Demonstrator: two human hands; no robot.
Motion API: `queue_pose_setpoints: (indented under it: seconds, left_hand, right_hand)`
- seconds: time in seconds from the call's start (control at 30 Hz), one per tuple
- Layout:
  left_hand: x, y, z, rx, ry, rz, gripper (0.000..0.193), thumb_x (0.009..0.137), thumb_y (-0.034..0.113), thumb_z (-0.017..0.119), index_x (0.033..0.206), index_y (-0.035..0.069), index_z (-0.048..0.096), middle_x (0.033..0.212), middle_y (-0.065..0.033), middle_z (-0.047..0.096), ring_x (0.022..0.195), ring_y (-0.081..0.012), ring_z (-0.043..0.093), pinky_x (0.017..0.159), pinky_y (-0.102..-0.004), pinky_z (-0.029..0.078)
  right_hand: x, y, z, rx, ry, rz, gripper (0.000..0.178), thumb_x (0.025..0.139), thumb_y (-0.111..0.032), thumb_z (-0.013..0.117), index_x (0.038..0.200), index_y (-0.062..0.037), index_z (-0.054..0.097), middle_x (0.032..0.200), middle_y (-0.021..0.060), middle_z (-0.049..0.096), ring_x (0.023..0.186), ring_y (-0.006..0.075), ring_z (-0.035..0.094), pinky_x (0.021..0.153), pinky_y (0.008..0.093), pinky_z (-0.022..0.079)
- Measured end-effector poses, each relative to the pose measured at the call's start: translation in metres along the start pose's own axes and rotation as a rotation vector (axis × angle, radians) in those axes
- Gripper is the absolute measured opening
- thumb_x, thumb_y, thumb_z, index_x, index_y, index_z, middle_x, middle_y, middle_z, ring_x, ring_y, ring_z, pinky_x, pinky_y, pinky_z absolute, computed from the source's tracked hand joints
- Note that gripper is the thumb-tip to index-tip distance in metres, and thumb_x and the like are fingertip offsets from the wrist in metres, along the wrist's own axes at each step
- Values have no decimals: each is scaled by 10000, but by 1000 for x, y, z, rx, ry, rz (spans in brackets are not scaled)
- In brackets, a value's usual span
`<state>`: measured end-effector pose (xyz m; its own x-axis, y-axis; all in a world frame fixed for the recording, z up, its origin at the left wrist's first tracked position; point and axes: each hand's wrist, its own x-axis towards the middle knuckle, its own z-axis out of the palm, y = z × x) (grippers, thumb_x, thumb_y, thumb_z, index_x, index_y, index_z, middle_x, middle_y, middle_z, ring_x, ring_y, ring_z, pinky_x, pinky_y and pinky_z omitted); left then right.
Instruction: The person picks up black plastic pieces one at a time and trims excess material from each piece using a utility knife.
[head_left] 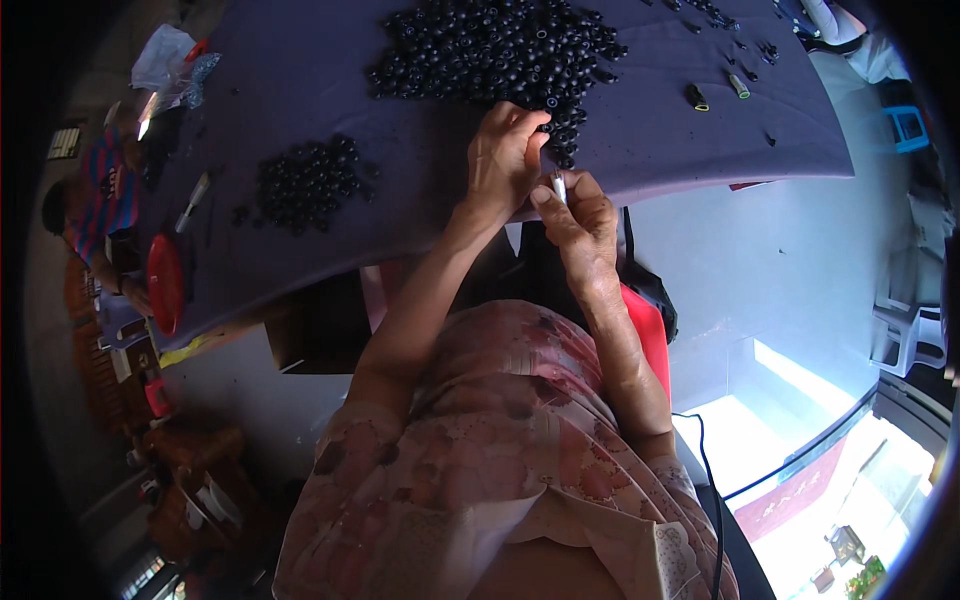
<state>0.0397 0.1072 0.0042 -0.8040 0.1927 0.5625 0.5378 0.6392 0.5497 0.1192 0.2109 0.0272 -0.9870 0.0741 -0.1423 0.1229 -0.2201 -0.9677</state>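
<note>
A large heap of small, round, glossy black pieces [490, 50] lies on the dark purple tablecloth [640, 140]. At the heap's near edge is my left hand [500, 160], its fingers curled in and its fingertips beside the black pieces. Whatever those fingers hold, if anything, is too small to make out. Just to the right and nearer to me, at the table's edge, my right hand [583, 222] pinches a short, white, pen-like tool [559, 188] between thumb and fingers. The tool's tip points away from me, close under the left fingers.
A smaller pile of black pieces [310, 183] lies to the left. Two short cylinders [739, 86] rest at the right. Beyond the left edge a person in a striped shirt [108, 185] has a hand near a red basin [165, 284]. A white stool [908, 338] stands right.
</note>
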Motion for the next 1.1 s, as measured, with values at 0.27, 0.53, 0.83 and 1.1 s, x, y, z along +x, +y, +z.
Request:
queue_pose_setpoints:
  seconds: [0.27,0.53,0.83,1.1]
  left_hand:
    - [3,2,2,-64,46,122,232,645,41,615,874,65,590,846,-83,539,764,-265,538,666,-358,437]
    - [1,-5,3,-23,47,164,264,658,7,613,913,73,603,840,-72,566,768,-250,561,683,-334,441]
    - [-19,14,-35,-1257,57,-592,233,751,-78,561,963,15,586,856,-76,608,738,-127,575,682,-244,480]
    - [-35,28,-70,-1654,16,-581,206,759,-62,559,946,20,588,901,-117,600,770,-159,577,713,-273,477]
  right_hand:
    - [3,4,-2,24,26,-3,138,768,-130,630,814,-36,539,629,-43,510,583,31,422,540,182,340]
    - [10,9,-9,-65,84,-19,92,801,-148,583,827,-74,533,598,-75,444,488,6,323,429,170,247]
    - [4,1,-1,-102,39,-148,111,830,-120,551,879,-21,538,707,-21,535,643,37,458,593,177,383]
    - [-20,-22,16,-245,-119,-376,191,815,-83,567,969,29,543,824,58,591,697,79,523,652,201,423]
